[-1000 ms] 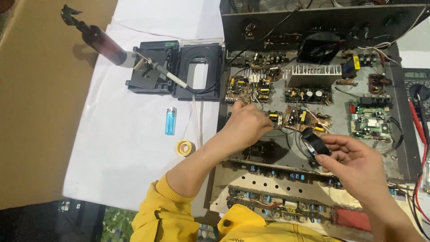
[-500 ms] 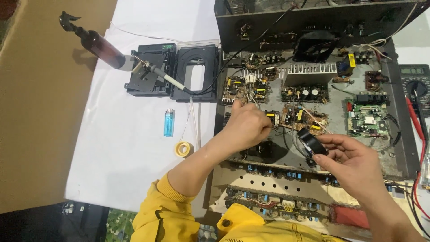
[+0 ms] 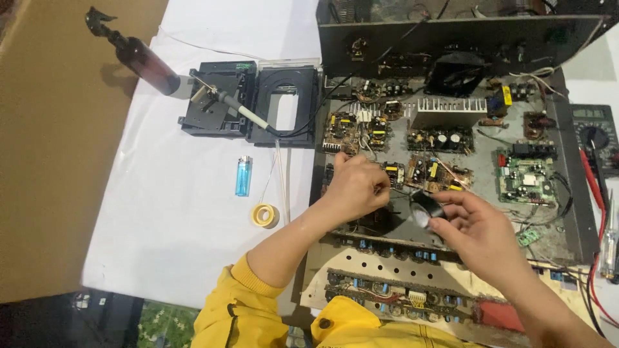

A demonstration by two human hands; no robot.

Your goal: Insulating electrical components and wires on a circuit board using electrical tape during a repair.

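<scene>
Left hand (image 3: 353, 187) on open chassis (image 3: 451, 161); right hand (image 3: 480, 232) pinching black tape roll (image 3: 426, 207) above chassis; blue lighter (image 3: 243, 176) left of chassis.

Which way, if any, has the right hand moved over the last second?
Yes. The right hand, holding a black roll, has shifted left, toward the left hand: the roll now sits below the heatsink's left end, not its middle.
</scene>
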